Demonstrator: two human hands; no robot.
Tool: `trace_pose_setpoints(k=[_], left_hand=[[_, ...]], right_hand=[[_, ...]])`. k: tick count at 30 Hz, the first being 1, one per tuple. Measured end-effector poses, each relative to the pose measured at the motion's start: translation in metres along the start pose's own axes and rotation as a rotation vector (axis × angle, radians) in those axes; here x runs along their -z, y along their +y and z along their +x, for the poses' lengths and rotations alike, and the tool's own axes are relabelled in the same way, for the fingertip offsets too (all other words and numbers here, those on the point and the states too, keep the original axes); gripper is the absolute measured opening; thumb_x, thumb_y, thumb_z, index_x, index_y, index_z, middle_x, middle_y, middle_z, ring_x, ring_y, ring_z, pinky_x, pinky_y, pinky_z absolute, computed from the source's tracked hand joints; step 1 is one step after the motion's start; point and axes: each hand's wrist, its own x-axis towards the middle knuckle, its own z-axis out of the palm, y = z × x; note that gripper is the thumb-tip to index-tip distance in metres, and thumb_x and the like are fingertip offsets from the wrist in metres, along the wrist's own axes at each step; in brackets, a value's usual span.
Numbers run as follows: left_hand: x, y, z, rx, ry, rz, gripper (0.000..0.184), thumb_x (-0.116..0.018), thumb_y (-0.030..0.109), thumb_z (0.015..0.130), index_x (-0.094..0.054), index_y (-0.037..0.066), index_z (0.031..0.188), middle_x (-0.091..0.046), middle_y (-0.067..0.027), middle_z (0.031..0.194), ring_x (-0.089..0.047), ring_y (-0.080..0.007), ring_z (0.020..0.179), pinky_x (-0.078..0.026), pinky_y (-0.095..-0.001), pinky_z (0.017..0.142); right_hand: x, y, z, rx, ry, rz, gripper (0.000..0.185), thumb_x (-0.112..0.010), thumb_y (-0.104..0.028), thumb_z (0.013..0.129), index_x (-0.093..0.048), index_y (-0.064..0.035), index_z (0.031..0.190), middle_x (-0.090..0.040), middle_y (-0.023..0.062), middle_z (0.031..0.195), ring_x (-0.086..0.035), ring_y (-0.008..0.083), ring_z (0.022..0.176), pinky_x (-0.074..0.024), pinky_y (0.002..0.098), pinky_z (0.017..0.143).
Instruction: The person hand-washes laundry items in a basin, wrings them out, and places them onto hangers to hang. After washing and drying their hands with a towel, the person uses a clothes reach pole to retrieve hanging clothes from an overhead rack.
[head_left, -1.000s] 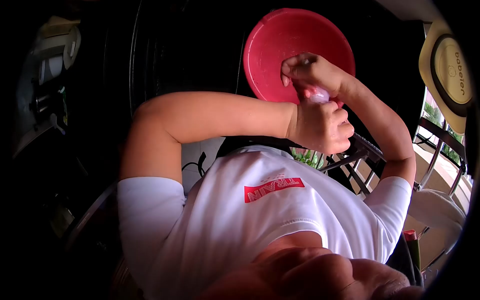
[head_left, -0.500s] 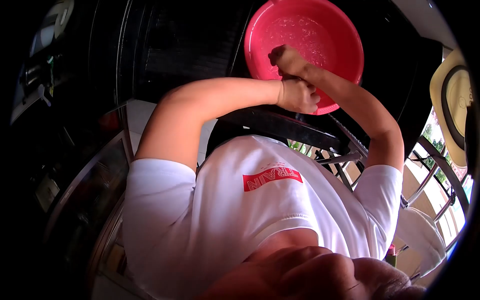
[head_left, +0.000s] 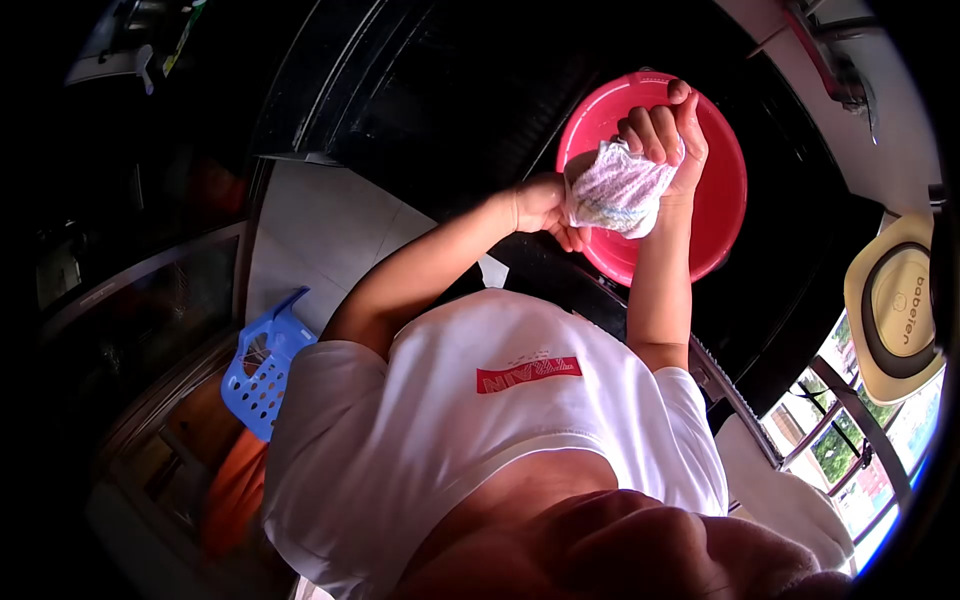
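- The step in hand appears to be two-handed working of a small pale cloth [head_left: 622, 192], bunched and creased, with pinkish and bluish tints; whether it is being squeezed, rubbed or turned cannot be told.
- The cloth is held up between the two hands, over the near left part of the red basin [head_left: 722, 190], and hides some of the rim there.
- The basin sits on the dark counter [head_left: 480, 110], close to the edge nearest the person; the water level, if there is any water, cannot be made out.
- The right hand [head_left: 668, 140] is mostly closed: its fingers bend over the top of the cloth and grasp it, while one digit points up, off the fabric. The palm side is partly covered.
- The left hand [head_left: 548, 208] is partly closed at the cloth's left side, gripping that edge, with its fingertips showing just below; the thumb is hidden, so how tightly it pinches cannot be told.
- Neither hand is released, and both are clear of the basin's inner wall as far as the view shows.
- As a judgement, the next move calls for a firm hold from both hands, with the cloth kept inside the rim so that any drips land in the basin rather than on the counter.
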Motion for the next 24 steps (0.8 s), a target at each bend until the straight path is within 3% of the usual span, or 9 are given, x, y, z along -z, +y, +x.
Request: trace_pose_setpoints(k=[1, 3, 4, 9, 12, 15, 17, 21, 24], left_hand=[[-0.010, 0.005, -0.017, 0.024, 0.098, 0.202, 0.045, -0.036, 0.042, 0.094, -0.058, 0.004, 0.103, -0.065, -0.0130, 0.084, -0.066, -0.0199, 0.073, -0.055, -0.0356, 0.065], [-0.003, -0.005, -0.038, -0.599, 0.558, 0.459, 0.054, -0.031, 0.049, 0.096, -0.055, 0.003, 0.111, -0.063, -0.0114, 0.103, -0.060, -0.0192, 0.097, -0.047, -0.0348, 0.086], [0.005, -0.001, -0.056, -0.706, 0.349, -0.010, 0.068, -0.025, 0.059, 0.094, -0.052, 0.001, 0.118, -0.059, -0.0088, 0.112, -0.052, -0.0186, 0.108, -0.040, -0.0306, 0.094], [0.044, -0.001, -0.199, -0.891, 0.357, 0.770, 0.074, -0.067, 0.056, 0.076, -0.050, -0.004, 0.116, -0.061, -0.0143, 0.102, -0.060, -0.0219, 0.093, -0.048, -0.0330, 0.081], [0.069, -0.028, -0.275, -0.885, 0.665, 0.845, 0.042, -0.068, 0.029, 0.081, -0.054, -0.001, 0.106, -0.062, -0.0170, 0.095, -0.062, -0.0278, 0.084, -0.048, -0.0368, 0.074], [0.136, -0.085, -0.335, -0.914, 0.940, 0.562, 0.029, -0.051, 0.015, 0.093, -0.053, -0.005, 0.114, -0.062, -0.0091, 0.103, -0.059, -0.0181, 0.093, -0.045, -0.0301, 0.081], [0.154, -0.090, -0.394, -1.127, 1.032, 0.087, 0.028, -0.048, 0.013, 0.094, -0.052, -0.006, 0.114, -0.061, -0.0079, 0.106, -0.058, -0.0171, 0.094, -0.045, -0.0286, 0.082], [0.173, -0.106, -0.492, -1.408, 1.291, 0.161, 0.025, -0.053, 0.013, 0.092, -0.055, -0.006, 0.109, -0.061, -0.0083, 0.103, -0.058, -0.0149, 0.092, -0.046, -0.0281, 0.080], [0.162, -0.088, -0.525, -1.311, 1.567, 0.204, 0.017, -0.055, 0.011, 0.090, -0.059, -0.004, 0.098, -0.060, -0.0044, 0.087, -0.054, -0.0099, 0.080, -0.044, -0.0256, 0.071]], right_hand=[[-0.009, 0.012, 0.002, -0.017, -0.001, 0.012, 0.027, -0.036, -0.024, 0.099, -0.055, -0.0043, 0.098, -0.044, 0.0009, 0.047, -0.048, 0.0149, 0.050, -0.0472, 0.0331, 0.062], [-0.014, 0.035, 0.005, -0.060, 0.003, 0.019, 0.027, -0.037, -0.024, 0.099, -0.055, -0.0031, 0.099, -0.045, 0.0029, 0.048, -0.049, 0.0157, 0.050, -0.0478, 0.0337, 0.063], [-0.013, 0.049, 0.007, -0.072, 0.011, -0.040, 0.027, -0.038, -0.023, 0.098, -0.055, -0.0021, 0.102, -0.047, 0.0047, 0.050, -0.050, 0.0169, 0.053, -0.0482, 0.0345, 0.065], [-0.062, 0.165, 0.032, -0.203, -0.169, -0.233, 0.030, -0.045, -0.027, 0.096, -0.055, 0.0001, 0.104, -0.057, 0.0083, 0.062, -0.057, 0.0191, 0.064, -0.0497, 0.0360, 0.077], [-0.115, 0.251, 0.040, -0.404, -0.228, -0.625, 0.034, -0.048, -0.028, 0.095, -0.054, 0.0008, 0.113, -0.062, 0.0137, 0.104, -0.058, 0.0202, 0.098, -0.0462, 0.0305, 0.085], [-0.135, 0.326, 0.063, -0.157, -0.362, -0.974, 0.036, -0.047, -0.029, 0.096, -0.054, 0.0004, 0.116, -0.056, 0.0153, 0.118, -0.056, 0.0202, 0.104, -0.0461, 0.0307, 0.087], [-0.155, 0.366, 0.068, -0.352, -0.134, -0.686, 0.037, -0.046, -0.029, 0.097, -0.054, 0.0012, 0.115, -0.060, 0.0124, 0.111, -0.060, 0.0189, 0.094, -0.0467, 0.0301, 0.083], [-0.154, 0.446, 0.053, -0.276, -0.427, -1.367, 0.031, -0.052, -0.028, 0.094, -0.061, 0.0004, 0.101, -0.066, 0.0125, 0.087, -0.063, 0.0211, 0.079, -0.0489, 0.0297, 0.072], [-0.142, 0.480, 0.062, -0.212, -0.559, -1.499, 0.028, -0.060, -0.029, 0.088, -0.065, -0.0023, 0.092, -0.063, 0.0136, 0.075, -0.064, 0.0274, 0.065, -0.0503, 0.0313, 0.062]])
